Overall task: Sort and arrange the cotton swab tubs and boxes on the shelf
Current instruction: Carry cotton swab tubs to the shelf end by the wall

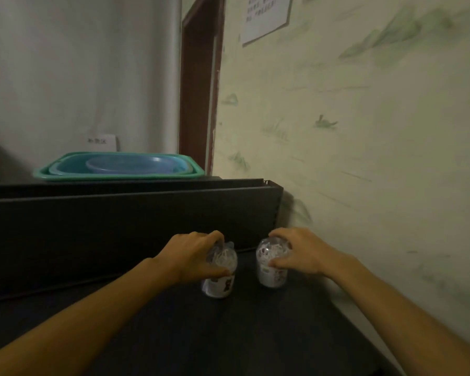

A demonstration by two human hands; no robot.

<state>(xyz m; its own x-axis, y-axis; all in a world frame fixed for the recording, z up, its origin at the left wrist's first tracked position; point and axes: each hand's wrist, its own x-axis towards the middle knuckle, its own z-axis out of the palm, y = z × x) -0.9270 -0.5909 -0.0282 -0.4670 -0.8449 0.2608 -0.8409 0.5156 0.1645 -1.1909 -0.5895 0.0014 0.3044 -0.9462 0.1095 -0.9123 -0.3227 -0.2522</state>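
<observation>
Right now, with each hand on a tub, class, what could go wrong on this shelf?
1. Both hands, left hand and right hand, grip only the tops of the left tub and right tub; a lid might pop off and spill swabs.
2. The right tub stands near the shelf end by the wall; a nudge could tip it off.
3. Dim light makes labels hard to read, so sorting may go wrong.

Lighting: dim, greenish indoor cast; shelf (174, 335) nearly black. Focus: soft, grainy throughout. Edges: wide-angle bending.
</observation>
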